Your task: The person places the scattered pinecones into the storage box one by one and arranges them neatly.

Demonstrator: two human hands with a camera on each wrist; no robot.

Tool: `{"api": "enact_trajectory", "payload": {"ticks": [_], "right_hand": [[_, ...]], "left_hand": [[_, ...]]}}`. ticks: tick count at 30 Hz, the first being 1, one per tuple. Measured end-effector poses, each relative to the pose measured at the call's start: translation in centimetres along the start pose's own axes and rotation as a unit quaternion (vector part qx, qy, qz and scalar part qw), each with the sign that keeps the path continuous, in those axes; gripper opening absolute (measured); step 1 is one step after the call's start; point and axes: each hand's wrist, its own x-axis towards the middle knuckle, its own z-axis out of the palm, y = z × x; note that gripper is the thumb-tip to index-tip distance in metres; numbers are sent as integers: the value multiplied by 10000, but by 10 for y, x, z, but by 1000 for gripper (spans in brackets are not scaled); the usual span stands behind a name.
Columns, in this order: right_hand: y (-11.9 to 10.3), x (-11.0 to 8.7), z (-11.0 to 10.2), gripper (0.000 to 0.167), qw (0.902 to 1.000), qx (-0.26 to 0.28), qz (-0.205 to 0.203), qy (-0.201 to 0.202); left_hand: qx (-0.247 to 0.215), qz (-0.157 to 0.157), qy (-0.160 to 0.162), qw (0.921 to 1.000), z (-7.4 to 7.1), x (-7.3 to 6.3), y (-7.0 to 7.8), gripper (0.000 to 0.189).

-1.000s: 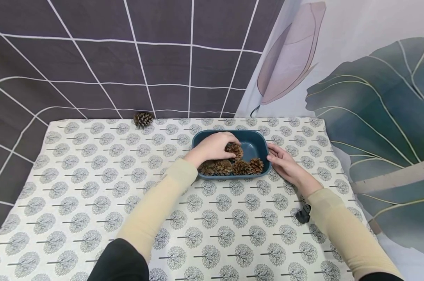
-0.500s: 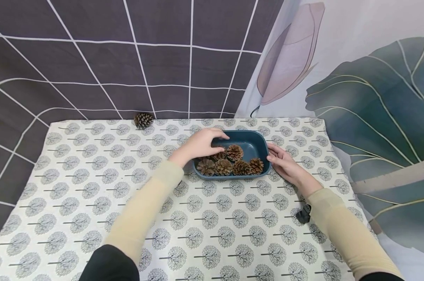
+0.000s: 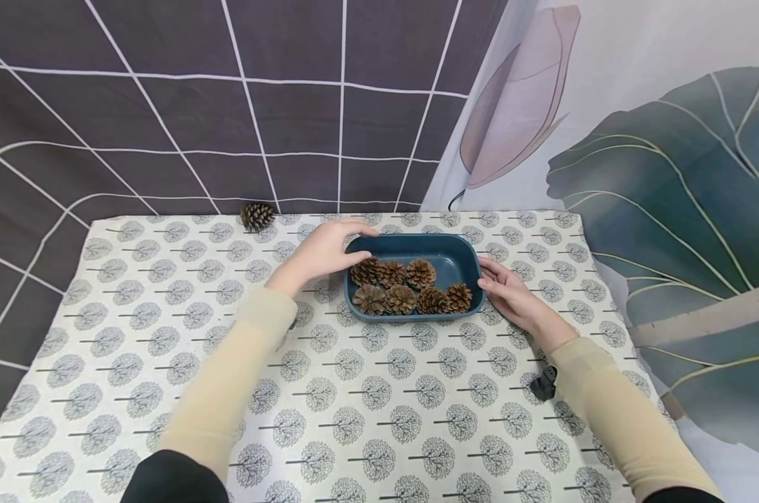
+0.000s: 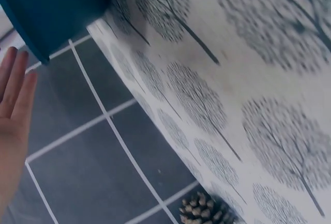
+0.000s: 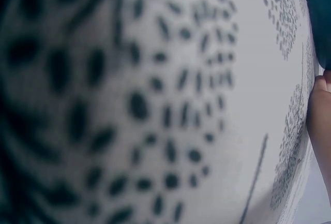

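A blue rectangular plastic bin (image 3: 417, 316) stands toward the back of the table, with several brown pine cones (image 3: 400, 299) inside it. My left hand (image 3: 321, 251) is at the bin's left end, fingers extended and nothing in them; thumb and fingertips reach over that end, close to a pine cone (image 3: 365, 271). In the left wrist view the left hand's straight fingers (image 4: 20, 87) show beside the bin (image 4: 62, 6). My right hand (image 3: 511, 293) rests against the bin's right end, its fingers fairly straight. Only a sliver of the right hand (image 5: 321, 115) shows in the right wrist view.
Another pine cone (image 3: 257, 216) lies at the table's back edge, left of the bin. Dark grid-patterned fabric (image 3: 291, 119) hangs behind the table. A small black device (image 3: 544, 383) sits by the right wrist. The table wears a tree-print cloth (image 3: 354, 419).
My left hand has let go of a pine cone in the bin and drawn back leftward to the bin's left end, uncovering the cones. The right hand has stayed in place.
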Motion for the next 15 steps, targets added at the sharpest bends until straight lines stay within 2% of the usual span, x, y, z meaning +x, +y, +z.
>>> {"api": "enact_trajectory", "payload": {"ticks": [7, 15], "right_hand": [[0, 0, 1, 53, 10000, 56, -60, -44], [-2, 0, 2, 62, 10000, -23, -52, -54]], "left_hand": [[-57, -329, 267, 9991, -12, -12, -14, 41], [142, -560, 659, 9962, -26, -28, -35, 39]]}}
